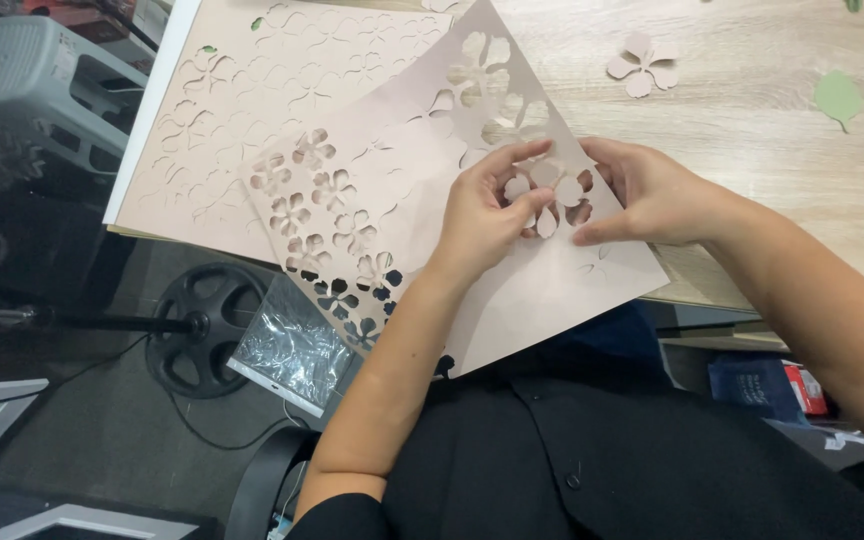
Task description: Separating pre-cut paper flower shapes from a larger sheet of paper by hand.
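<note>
A pale pink paper sheet [542, 290] with flower-shaped cut-outs lies tilted over the edge of the wooden table [752, 120]. My left hand [487, 215] pinches a pre-cut flower shape [542, 190] in the sheet between thumb and fingers. My right hand [652, 195] holds the sheet just right of that flower, thumb under and fingers on top. A second pink sheet [252, 110] with flower outlines lies flat beneath, to the left.
A loose pink paper flower [642, 65] lies on the table at the top. Green paper leaves [837, 97] are at the upper right. Below the table: a black wheel-shaped base [202, 325], a clear plastic bag [292, 345], a grey stool [37, 65].
</note>
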